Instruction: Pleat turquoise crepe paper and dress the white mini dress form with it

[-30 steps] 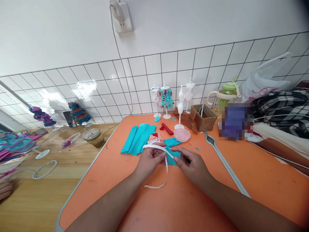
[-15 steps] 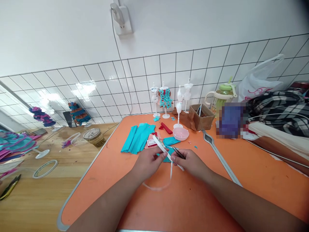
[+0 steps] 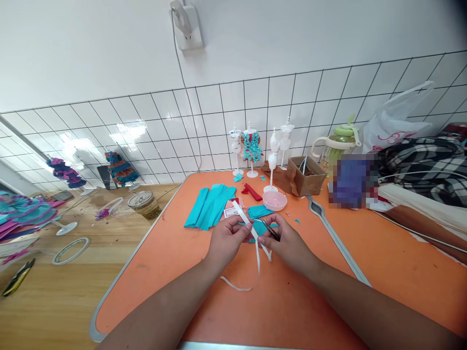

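In front of me, my left hand (image 3: 226,244) pinches a narrow white tape roll (image 3: 241,212), which is tilted and seen nearly edge-on. My right hand (image 3: 293,247) is closed around dark tweezers (image 3: 270,230), their tips pointing up and left. Its fingertips also meet the lower end of the tape roll. From there a thin white strip (image 3: 259,262) hangs down and curls onto the orange table. Just behind the hands lie folded turquoise crepe paper (image 3: 260,211) and a wider turquoise sheet (image 3: 211,206). A pink bowl (image 3: 275,200) stands past my right hand.
Small white dress forms (image 3: 272,158) stand at the back, one covered with turquoise scraps (image 3: 252,147). A brown box (image 3: 307,177) and a handled bottle (image 3: 339,143) are to the right. Another tape ring (image 3: 71,251) and yellow cutters (image 3: 19,278) lie on the wooden table.
The tape roll has turned more edge-on between my hands. The hanging strip's loose end has shifted, and a second short white end shows below my right fingers.
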Tool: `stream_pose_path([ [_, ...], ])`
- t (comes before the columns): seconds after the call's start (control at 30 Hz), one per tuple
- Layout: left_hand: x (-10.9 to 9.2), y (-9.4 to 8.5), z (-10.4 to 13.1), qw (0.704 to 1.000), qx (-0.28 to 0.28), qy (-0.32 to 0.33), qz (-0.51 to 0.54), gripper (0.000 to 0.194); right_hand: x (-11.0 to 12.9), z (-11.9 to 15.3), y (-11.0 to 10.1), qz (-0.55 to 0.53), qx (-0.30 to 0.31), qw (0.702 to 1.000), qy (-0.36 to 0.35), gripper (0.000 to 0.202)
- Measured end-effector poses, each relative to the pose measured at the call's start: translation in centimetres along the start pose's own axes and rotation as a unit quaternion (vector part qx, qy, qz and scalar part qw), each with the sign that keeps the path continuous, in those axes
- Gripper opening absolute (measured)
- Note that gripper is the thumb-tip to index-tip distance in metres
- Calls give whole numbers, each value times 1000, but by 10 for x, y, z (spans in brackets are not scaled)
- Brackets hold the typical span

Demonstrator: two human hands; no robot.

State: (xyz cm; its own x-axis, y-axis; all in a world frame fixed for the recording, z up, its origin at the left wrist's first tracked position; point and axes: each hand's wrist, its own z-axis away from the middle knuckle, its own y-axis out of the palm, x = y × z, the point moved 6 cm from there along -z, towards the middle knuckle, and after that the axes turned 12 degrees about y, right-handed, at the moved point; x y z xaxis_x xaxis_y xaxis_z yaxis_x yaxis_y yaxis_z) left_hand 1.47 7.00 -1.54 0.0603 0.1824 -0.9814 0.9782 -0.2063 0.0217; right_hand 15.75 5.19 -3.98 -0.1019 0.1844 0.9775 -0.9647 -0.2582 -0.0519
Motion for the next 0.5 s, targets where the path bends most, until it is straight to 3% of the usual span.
stream_pose_path([
  [0.17,5,3,0,997,35,-51,55,35,-2,-3,-3,4,21,1000,-17,30],
  [0.27,6,4,0,994,43,-51,92,46,-2,-4,-5,2,5,1000,-23,35],
  [0.5,4,4,2,994,46,-80,63,48,8,4,-5,82,-36,995,-49,32],
])
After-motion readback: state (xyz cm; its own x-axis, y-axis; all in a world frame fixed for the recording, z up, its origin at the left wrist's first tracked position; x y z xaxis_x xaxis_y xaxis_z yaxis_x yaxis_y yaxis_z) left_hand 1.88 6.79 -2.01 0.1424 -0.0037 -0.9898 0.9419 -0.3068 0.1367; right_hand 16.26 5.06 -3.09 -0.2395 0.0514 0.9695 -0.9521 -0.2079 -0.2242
